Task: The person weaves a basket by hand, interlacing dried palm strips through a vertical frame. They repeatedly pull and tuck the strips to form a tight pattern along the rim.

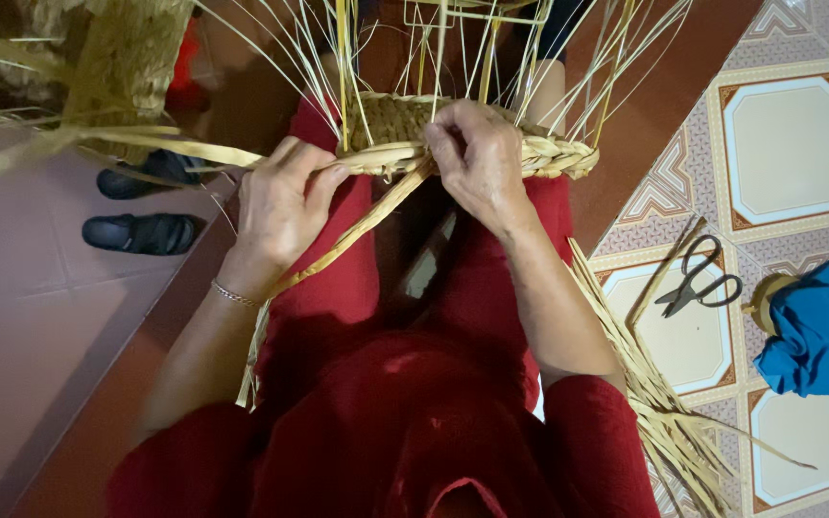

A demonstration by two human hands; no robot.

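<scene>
A half-woven basket (405,125) sits on the person's lap at the top centre of the frame. Its thick braided rim (539,153) is formed along the near edge, yet many thin upright straws (491,48) stand loose above it, so the weaving looks far from finished. The right hand (477,158) pinches the braid; the left hand (285,206) grips a flat strand (367,225) running down-left. Scissors (700,280) and a blue cloth (817,326) lie on the tiled floor (789,144) at right, sandals (141,233) at left.

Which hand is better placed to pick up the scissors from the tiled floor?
Probably the right hand. The scissors lie on the tiles on the person's right side. The left hand grips straw strands at the basket rim, on the far side.
</scene>
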